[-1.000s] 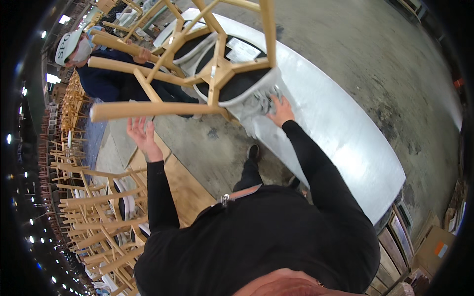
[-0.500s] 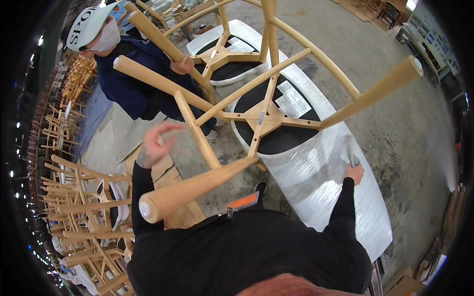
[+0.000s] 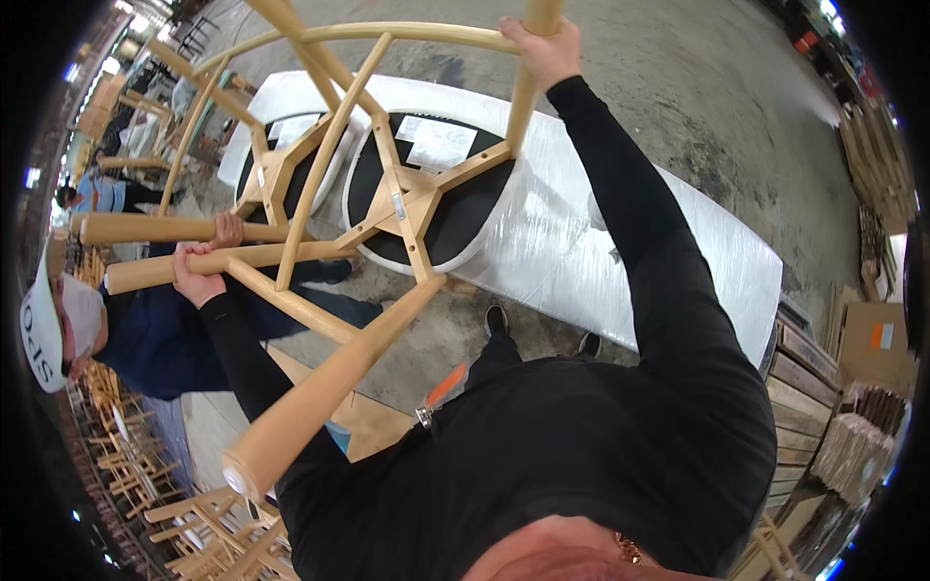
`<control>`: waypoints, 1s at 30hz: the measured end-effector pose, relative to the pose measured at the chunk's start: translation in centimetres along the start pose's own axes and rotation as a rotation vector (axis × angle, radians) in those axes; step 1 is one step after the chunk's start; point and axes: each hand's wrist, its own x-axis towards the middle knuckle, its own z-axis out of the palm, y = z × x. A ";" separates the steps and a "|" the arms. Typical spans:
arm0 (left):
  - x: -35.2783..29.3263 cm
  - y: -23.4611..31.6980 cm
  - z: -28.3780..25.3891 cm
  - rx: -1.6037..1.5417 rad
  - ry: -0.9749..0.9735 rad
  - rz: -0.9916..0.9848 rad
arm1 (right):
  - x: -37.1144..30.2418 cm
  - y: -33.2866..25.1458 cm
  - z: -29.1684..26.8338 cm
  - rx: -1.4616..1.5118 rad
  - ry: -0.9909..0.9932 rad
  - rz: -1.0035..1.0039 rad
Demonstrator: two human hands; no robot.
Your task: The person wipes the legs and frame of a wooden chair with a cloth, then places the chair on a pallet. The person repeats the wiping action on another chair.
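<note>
At nine o'clock from me a co-worker (image 3: 145, 339) in a dark blue top and white cap leans in, one of their hands (image 3: 229, 230) gripping a leg of a second upturned chair (image 3: 281, 174) that lies just beside mine, toward eleven o'clock. Both chairs rest seat-down on a long table (image 3: 620, 261) covered in white plastic wrap, which runs from eleven o'clock down to three o'clock across a grey concrete floor (image 3: 697, 107). Stacks of bare wooden chair frames (image 3: 155, 494) crowd the seven and eight o'clock side, and wooden pallets and cardboard (image 3: 852, 387) sit at four o'clock.

My chair (image 3: 417, 203) is upside down at twelve o'clock: pale natural wood, round tapered legs, a black underside to the seat edged in white with a white paper label on it, crossed stretchers meeting at the middle, and a curved back rail arching over the top. One leg points straight back at me toward seven o'clock, between my arms.

My left hand (image 3: 197, 281) is closed around a leg at ten o'clock, fingers wrapped fully. My right hand (image 3: 544, 48) is clenched around the upper end of another leg at twelve o'clock.
</note>
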 end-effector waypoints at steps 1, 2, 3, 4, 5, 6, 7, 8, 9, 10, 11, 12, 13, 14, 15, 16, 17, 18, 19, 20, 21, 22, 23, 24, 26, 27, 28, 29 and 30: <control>-0.1 -0.3 0.0 -0.015 -0.008 -0.010 | -0.4 0.2 -0.5 -0.047 0.005 0.018; -0.3 0.1 0.1 -0.009 -0.018 -0.020 | -0.9 0.5 -0.7 -0.081 0.013 0.051; -0.5 0.0 1.6 0.024 0.077 -0.013 | 0.1 0.0 -1.8 -0.119 0.046 0.058; -0.4 0.5 3.1 0.004 0.072 -0.034 | 1.2 -0.5 -2.8 -0.053 0.075 0.001; -1.1 1.7 3.1 -0.020 0.070 -0.045 | 1.3 -1.0 -3.0 0.024 0.080 -0.032; -1.8 2.4 3.7 -0.037 0.065 -0.074 | 0.5 -0.8 -3.4 0.084 0.093 -0.046; -3.1 5.7 1.9 -0.009 0.027 -0.021 | 0.4 -1.6 -3.0 0.164 0.035 0.012; -2.9 5.0 3.6 0.042 0.009 -0.004 | 1.8 -2.2 -4.1 0.161 0.006 0.036; -3.0 4.8 5.0 0.117 0.003 0.066 | 2.5 -2.7 -5.0 0.103 0.024 -0.013; -3.5 7.5 4.6 0.121 -0.058 0.122 | 2.7 -3.4 -5.4 0.098 0.024 -0.054; -3.7 8.4 5.0 0.098 -0.070 0.086 | 3.3 -3.8 -6.1 0.141 0.017 -0.102; -3.6 9.3 5.5 0.101 -0.061 0.062 | 3.7 -3.9 -7.8 0.176 0.024 -0.149; -3.4 11.5 6.0 0.145 -0.051 0.069 | 2.8 -3.1 -7.2 0.292 0.066 -0.134; -2.8 9.9 7.0 0.175 0.005 0.129 | 3.1 -2.6 -7.1 0.294 0.056 -0.130; -2.6 9.9 7.0 0.173 -0.003 0.117 | 3.2 -2.2 -6.8 0.210 0.050 -0.102; -2.3 9.9 6.6 0.167 -0.014 0.123 | 3.4 -2.1 -6.1 0.137 0.046 -0.086; -1.8 8.9 5.9 0.156 -0.043 0.086 | 3.7 -2.0 -5.9 0.179 0.061 -0.101; -1.1 7.8 5.3 0.147 -0.076 0.049 | 3.9 -1.9 -5.7 0.219 0.078 -0.117; -0.1 7.0 5.2 0.161 -0.105 0.008 | 3.6 -1.0 -4.7 0.272 0.097 -0.113; 1.0 4.6 5.0 0.235 -0.139 0.033 | 2.8 0.3 -4.1 0.244 0.144 -0.093; 2.0 3.0 3.9 0.259 -0.108 0.022 | 1.8 1.7 -2.7 0.237 0.175 -0.074; 3.4 1.2 2.9 0.273 -0.082 0.003 | 0.9 3.3 -1.3 0.218 0.209 -0.059; 5.0 -1.1 2.3 0.262 -0.096 -0.011 | 0.1 5.0 -0.3 0.232 0.232 -0.027; 6.6 -4.0 1.6 0.239 -0.132 -0.019 | -0.2 6.2 0.1 0.225 0.255 -0.018; 9.7 -9.4 0.7 0.216 -0.221 -0.010 | -1.1 8.9 1.4 0.232 0.318 0.006; 11.3 -10.9 -1.7 0.316 -0.252 0.064 | -2.2 11.1 4.8 -0.064 0.354 0.150; 12.8 -12.0 -4.9 0.566 -0.345 0.274 | -2.9 12.6 7.3 -0.357 0.385 0.282; 14.2 -13.3 -7.0 0.833 -0.417 0.572 | -2.7 13.3 8.6 -0.300 0.430 0.205; 15.7 -13.8 -8.8 0.977 -0.447 0.759 | -2.5 14.0 10.0 -0.236 0.471 0.126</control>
